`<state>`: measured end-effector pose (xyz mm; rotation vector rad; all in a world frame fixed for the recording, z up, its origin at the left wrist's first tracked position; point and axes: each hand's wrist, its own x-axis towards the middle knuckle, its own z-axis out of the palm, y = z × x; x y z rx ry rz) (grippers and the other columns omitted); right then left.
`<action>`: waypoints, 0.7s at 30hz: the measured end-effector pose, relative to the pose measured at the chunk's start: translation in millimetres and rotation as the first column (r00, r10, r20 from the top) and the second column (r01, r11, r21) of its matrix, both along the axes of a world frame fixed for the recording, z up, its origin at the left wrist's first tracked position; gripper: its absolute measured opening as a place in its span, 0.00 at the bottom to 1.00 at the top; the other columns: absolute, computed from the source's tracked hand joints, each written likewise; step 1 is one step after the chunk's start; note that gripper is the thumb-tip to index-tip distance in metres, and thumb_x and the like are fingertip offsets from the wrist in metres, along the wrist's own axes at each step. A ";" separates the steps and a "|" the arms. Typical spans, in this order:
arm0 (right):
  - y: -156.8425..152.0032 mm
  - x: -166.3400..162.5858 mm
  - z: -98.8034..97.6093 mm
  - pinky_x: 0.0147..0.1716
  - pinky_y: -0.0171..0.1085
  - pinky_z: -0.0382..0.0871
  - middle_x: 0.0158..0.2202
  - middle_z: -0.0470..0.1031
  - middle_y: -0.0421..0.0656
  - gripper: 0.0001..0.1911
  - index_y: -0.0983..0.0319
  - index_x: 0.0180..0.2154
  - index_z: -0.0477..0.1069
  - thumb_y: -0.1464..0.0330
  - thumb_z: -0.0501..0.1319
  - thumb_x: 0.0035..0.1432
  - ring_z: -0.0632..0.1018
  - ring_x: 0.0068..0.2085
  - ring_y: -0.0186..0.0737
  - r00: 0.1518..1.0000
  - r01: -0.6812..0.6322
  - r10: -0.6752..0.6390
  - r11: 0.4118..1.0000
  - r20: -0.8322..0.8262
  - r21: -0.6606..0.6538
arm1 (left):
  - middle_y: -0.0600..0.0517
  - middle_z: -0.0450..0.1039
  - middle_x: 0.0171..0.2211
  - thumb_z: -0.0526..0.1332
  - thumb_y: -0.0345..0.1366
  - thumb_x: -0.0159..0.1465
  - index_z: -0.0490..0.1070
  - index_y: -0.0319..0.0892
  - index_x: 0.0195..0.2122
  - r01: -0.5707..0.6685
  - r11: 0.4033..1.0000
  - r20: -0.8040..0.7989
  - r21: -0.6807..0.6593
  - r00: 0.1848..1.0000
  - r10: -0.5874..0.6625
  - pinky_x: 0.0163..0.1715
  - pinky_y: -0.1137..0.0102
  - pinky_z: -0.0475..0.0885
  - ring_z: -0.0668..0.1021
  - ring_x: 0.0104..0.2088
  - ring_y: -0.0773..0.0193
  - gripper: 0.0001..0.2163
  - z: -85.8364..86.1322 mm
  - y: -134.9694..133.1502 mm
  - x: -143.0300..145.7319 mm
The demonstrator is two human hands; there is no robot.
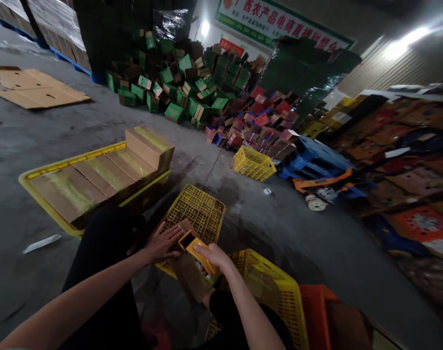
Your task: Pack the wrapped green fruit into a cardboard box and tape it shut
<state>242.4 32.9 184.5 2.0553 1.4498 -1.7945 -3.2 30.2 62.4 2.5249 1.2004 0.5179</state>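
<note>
My right hand [211, 254] is closed round an orange tape dispenser [196, 249] and presses it on top of a brown cardboard box [191, 279] that rests on my lap. My left hand [163, 240] lies on the box's far end with fingers spread, steadying it. The box sits over the near edge of an upturned yellow plastic crate [196, 210].
A yellow tray [42, 171] at left carries several taped brown boxes [108, 172]. A yellow crate [271, 287] and an orange crate [314, 311] stand at my right. Farther off are a yellow basket [253, 163], blue pallets [312, 158], heaps of green boxes [181, 78] and red boxes [260, 124], and flat cardboard [32, 87].
</note>
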 end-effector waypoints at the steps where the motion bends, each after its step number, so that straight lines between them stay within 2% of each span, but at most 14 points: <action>1: 0.2 -1.0 -0.4 0.24 0.34 0.75 0.19 0.76 0.43 0.21 0.64 0.30 0.71 0.53 0.57 0.65 0.79 0.22 0.41 1.000 0.005 -0.005 1.000 0.005 -0.008 | 0.42 0.54 0.69 0.49 0.63 0.65 0.44 0.48 0.72 0.010 1.000 -0.010 0.023 1.000 -0.009 0.67 0.49 0.34 0.58 0.68 0.48 0.39 -1.1 1.6 0.5; 4: 1.2 -4.0 -1.8 0.23 0.34 0.75 0.18 0.76 0.44 0.22 0.64 0.29 0.70 0.52 0.57 0.64 0.79 0.21 0.41 1.000 0.013 -0.013 0.999 0.017 -0.031 | 0.42 0.50 0.70 0.50 0.65 0.63 0.43 0.47 0.72 0.079 0.996 -0.055 0.050 0.996 -0.076 0.67 0.52 0.35 0.55 0.69 0.49 0.42 -2.7 9.2 1.4; 7: 2.9 -4.9 -3.1 0.23 0.34 0.74 0.18 0.75 0.43 0.22 0.63 0.27 0.70 0.52 0.59 0.63 0.79 0.22 0.41 0.999 0.022 -0.021 0.999 0.045 -0.029 | 0.42 0.44 0.72 0.51 0.66 0.62 0.38 0.44 0.72 0.156 0.988 -0.100 0.021 0.983 -0.153 0.67 0.54 0.38 0.50 0.71 0.48 0.46 -3.5 17.4 1.3; 11: 6.9 -3.1 -2.7 0.25 0.35 0.76 0.19 0.76 0.45 0.23 0.63 0.27 0.71 0.51 0.59 0.63 0.81 0.25 0.44 0.999 0.013 -0.011 0.998 0.040 -0.059 | 0.41 0.41 0.72 0.52 0.68 0.59 0.35 0.43 0.73 0.173 0.985 -0.106 -0.019 0.979 -0.174 0.67 0.52 0.38 0.47 0.71 0.47 0.49 -7.7 20.4 1.4; 13: 11.3 -3.7 -1.1 0.25 0.36 0.76 0.19 0.76 0.45 0.23 0.63 0.26 0.71 0.51 0.58 0.63 0.81 0.25 0.45 0.999 -0.007 0.010 0.997 0.039 -0.079 | 0.40 0.42 0.72 0.53 0.69 0.57 0.37 0.43 0.73 0.137 0.990 -0.093 -0.033 0.986 -0.139 0.66 0.52 0.38 0.48 0.71 0.45 0.52 -11.9 16.0 3.0; 16: 22.0 -9.0 2.4 0.26 0.37 0.77 0.18 0.76 0.44 0.23 0.62 0.26 0.71 0.52 0.58 0.63 0.81 0.25 0.45 0.997 -0.062 0.066 0.992 0.031 -0.112 | 0.38 0.44 0.71 0.55 0.70 0.55 0.40 0.41 0.72 0.007 1.000 -0.065 -0.030 0.998 -0.009 0.66 0.51 0.39 0.50 0.70 0.42 0.53 -19.7 2.7 7.3; 19: 34.2 -16.5 6.8 0.27 0.37 0.77 0.18 0.76 0.43 0.22 0.62 0.25 0.71 0.52 0.61 0.61 0.82 0.26 0.46 0.989 -0.140 0.144 0.985 0.032 -0.102 | 0.36 0.44 0.71 0.54 0.69 0.57 0.41 0.39 0.72 -0.133 0.991 -0.041 0.009 0.990 0.134 0.66 0.50 0.36 0.50 0.70 0.41 0.52 -25.5 -10.3 11.1; 21: 39.7 -19.5 10.2 0.27 0.37 0.77 0.18 0.76 0.43 0.22 0.61 0.25 0.70 0.51 0.62 0.60 0.82 0.28 0.47 0.984 -0.165 0.171 0.982 0.052 -0.094 | 0.36 0.43 0.71 0.52 0.69 0.58 0.40 0.39 0.72 -0.169 0.985 -0.033 0.034 0.985 0.170 0.66 0.50 0.35 0.49 0.70 0.41 0.51 -26.4 -13.7 10.9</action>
